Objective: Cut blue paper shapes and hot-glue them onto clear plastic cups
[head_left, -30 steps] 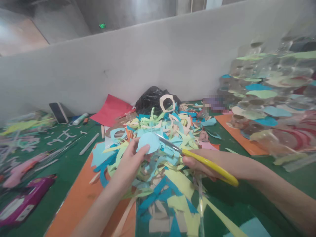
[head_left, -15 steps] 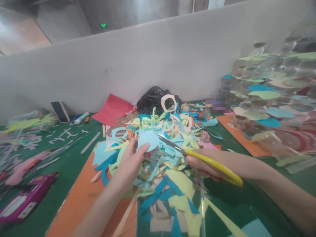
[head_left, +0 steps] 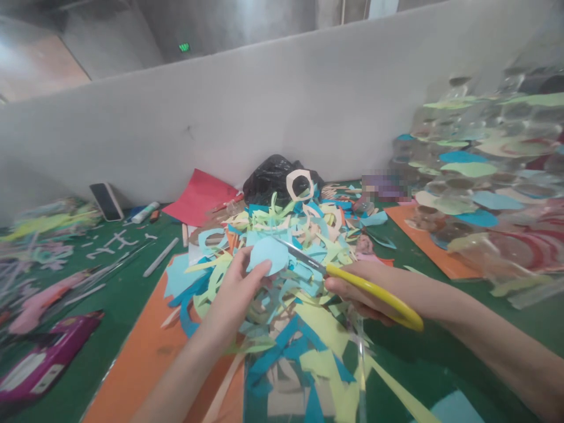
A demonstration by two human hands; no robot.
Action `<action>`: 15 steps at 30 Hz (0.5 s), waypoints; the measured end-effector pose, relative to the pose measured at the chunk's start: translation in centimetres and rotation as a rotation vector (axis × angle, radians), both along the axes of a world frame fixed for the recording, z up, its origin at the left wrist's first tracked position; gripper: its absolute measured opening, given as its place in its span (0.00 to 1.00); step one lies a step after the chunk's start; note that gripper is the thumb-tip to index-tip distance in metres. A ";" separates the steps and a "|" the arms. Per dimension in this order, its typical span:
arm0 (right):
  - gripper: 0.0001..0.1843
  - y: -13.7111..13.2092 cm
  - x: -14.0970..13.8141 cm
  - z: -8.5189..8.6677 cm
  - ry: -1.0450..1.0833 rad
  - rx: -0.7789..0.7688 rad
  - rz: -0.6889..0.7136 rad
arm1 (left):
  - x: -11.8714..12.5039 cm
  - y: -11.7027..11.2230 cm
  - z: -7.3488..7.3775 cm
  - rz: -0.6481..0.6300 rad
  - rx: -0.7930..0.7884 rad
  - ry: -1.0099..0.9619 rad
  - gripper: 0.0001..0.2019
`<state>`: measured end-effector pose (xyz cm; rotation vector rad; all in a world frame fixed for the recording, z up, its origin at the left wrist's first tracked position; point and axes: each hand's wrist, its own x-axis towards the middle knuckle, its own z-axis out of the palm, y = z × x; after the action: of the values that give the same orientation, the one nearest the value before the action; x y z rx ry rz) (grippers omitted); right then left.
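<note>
Between the thumb and fingers of my left hand is a rounded light-blue paper piece, held above a heap of cut paper scraps. My right hand grips scissors with yellow handles; their metal blades point left, at the paper's right edge. Whether the blades touch the paper I cannot tell. The scraps under both hands are blue, yellow-green and cream strips and rings.
A black plastic bag and a red sheet lie by the white partition. On the left are a phone, a pink glue gun and a magenta box. Stacked clear bottles with paper discs stand right.
The light-blue paper in my left hand has shifted slightly right and down. My right hand and the scissors have moved a little left, toward the paper.
</note>
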<state>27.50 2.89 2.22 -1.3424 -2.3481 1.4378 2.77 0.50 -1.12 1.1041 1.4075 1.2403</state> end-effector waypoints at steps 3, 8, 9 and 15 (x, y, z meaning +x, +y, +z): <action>0.31 0.2 -0.1 -0.4 0.023 0.012 -0.021 | 0.0 -0.1 0.3 -0.003 -0.022 0.008 0.18; 0.30 0.5 0.0 -0.5 0.027 0.010 -0.043 | -0.1 -0.2 0.3 -0.008 -0.035 0.013 0.17; 0.31 0.4 0.1 -0.4 0.033 0.036 -0.040 | -0.2 -0.2 0.2 -0.018 -0.037 0.016 0.17; 0.29 -0.4 0.4 0.6 -0.050 0.150 0.018 | -0.3 -0.3 0.2 -0.019 -0.041 0.050 0.18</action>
<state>27.91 2.52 2.82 -1.3360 -2.4489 1.2174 2.52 0.24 -0.96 1.1243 1.4502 1.1729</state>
